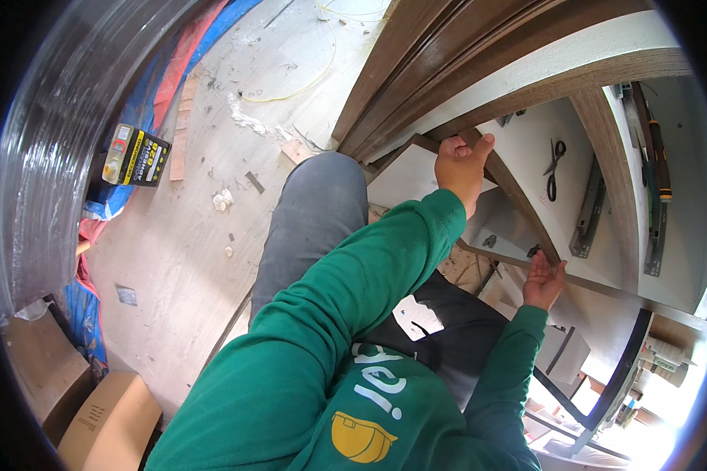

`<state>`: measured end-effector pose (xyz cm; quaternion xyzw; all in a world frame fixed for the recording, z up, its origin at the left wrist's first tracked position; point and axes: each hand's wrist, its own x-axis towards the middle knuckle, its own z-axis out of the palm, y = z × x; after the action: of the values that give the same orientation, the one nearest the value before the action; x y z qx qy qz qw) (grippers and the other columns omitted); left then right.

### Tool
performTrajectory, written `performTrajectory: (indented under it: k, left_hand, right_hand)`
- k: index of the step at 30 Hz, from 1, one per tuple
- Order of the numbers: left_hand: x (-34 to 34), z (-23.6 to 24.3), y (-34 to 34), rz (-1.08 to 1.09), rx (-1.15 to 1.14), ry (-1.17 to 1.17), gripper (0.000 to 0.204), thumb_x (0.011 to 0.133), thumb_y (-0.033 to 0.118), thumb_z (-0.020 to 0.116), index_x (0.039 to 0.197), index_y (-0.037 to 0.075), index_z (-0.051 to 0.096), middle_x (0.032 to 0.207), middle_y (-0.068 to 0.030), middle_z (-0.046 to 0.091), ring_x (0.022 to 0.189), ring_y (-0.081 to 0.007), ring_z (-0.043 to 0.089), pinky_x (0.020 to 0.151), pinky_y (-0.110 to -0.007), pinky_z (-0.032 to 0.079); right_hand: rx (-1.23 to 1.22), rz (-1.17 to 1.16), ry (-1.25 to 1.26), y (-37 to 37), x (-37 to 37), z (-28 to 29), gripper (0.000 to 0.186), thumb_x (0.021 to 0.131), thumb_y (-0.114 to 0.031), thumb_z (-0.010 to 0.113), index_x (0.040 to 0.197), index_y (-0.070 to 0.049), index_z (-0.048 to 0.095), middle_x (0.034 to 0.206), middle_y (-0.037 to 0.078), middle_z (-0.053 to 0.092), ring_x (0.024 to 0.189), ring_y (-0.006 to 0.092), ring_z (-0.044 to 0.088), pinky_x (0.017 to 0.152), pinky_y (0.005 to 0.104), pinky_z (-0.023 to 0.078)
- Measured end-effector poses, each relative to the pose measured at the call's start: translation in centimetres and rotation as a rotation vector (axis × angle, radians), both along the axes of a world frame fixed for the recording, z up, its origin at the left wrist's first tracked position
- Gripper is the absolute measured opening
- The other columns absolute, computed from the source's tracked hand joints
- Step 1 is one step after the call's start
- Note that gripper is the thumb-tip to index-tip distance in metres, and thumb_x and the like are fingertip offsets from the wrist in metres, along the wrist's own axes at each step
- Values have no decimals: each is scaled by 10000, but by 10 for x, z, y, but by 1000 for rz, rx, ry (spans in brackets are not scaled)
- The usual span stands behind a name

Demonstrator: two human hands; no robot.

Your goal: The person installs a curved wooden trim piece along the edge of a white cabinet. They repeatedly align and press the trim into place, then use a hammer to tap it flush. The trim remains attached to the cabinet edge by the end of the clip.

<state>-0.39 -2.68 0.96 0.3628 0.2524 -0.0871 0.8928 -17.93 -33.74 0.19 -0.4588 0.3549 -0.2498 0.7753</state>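
My left hand (pixel 461 169) has its fingers curled on the upper part of a brown-edged wooden board (pixel 514 187) in the cabinet at the right. My right hand (pixel 543 279) grips the lower end of that board, palm up. Beyond the board lie black-handled scissors (pixel 552 180), a metal drawer slide (pixel 587 216) and long-handled tools (pixel 659 165). A white panel (pixel 401 177) and a compartment with a small dark fitting (pixel 489 241) sit left of the board.
My bent knee (pixel 310 196) is beside the cabinet. On the pale floor (pixel 173 275) lie scraps, wood strips and a yellow cable (pixel 306 90). Plastic-wrapped goods (pixel 47 173), a black-and-yellow container (pixel 133 157) and cardboard boxes (pixel 102 424) line the left. Dark brown wooden profiles (pixel 416 63) stand above.
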Motion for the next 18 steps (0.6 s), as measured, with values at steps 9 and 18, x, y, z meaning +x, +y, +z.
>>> performTrajectory:
  k: [9, 18]
  left_hand:
    - [3, -4, -2, -12, -27, 46, 686, 847, 404, 858, 1288, 2, 520, 1123, -62, 622, 971, -179, 600, 823, -363, 516]
    - [4, -5, -1, -28, -16, 43, 730, 843, 430, 864, 1316, 0, 511, 1142, -64, 605, 977, -178, 598, 825, -359, 517]
  right_hand:
    - [18, 29, 8, -5, -1, -3, 620, 985, -415, 709, 1314, 52, 468, 1173, 236, 637, 1155, 344, 652, 1026, 440, 544]
    - [3, 13, -4, 0, -2, 0, 625, 962, -391, 741, 1272, 97, 502, 1201, 269, 628, 1166, 350, 657, 1047, 439, 557]
